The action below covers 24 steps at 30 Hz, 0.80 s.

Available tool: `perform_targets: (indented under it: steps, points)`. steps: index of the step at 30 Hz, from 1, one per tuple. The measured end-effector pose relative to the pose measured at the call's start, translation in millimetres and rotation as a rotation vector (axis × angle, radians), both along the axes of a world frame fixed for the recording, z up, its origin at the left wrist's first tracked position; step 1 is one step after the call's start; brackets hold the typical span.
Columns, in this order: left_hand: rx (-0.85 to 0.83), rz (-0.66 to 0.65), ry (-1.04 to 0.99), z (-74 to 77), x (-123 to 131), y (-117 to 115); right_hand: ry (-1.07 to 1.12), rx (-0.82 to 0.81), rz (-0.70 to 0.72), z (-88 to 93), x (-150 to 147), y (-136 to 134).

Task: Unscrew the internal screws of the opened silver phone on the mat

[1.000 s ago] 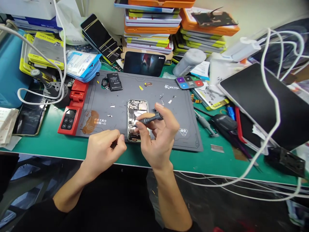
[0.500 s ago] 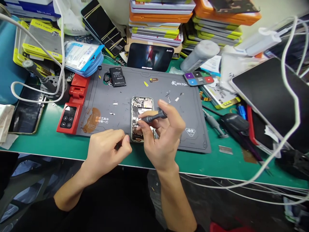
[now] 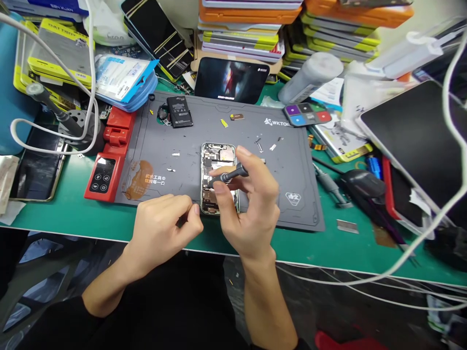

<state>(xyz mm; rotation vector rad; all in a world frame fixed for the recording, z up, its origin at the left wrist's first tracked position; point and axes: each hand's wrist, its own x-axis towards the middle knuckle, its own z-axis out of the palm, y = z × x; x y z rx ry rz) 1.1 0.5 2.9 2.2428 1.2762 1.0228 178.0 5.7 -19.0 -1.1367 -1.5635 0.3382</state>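
Right hand (image 3: 251,209) pinches driver (image 3: 234,173), slanted over phone (image 3: 218,164), likely for aim; left hand (image 3: 166,221) curled near left edge, perhaps bracing.

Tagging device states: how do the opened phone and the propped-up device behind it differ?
The opened phone lies flat; the propped-up device leans upright. The opened phone shows bare internals, the propped-up device a lit screen. The opened phone is portrait in view, the propped-up device landscape. Both have rounded corners.
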Motion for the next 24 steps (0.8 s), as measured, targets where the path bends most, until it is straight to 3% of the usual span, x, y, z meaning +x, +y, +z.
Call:
perform_targets:
  steps: [5,11,16,24]
  points:
    - [0.007,-0.003,0.009,0.8,1.0,0.8,-0.030,-0.007,-0.057,6.1,1.4,0.2]
    - [0.006,0.006,0.018,-0.1,-0.2,0.1,-0.283,0.266,-0.150,12.1,0.8,9.2]
    - [0.012,0.021,0.008,-1.5,0.4,0.0,-0.276,0.312,-0.231,14.7,0.4,8.8]
    - [0.019,0.045,0.106,7.9,-8.1,0.1,-0.253,0.285,-0.200,15.3,-0.7,4.8]
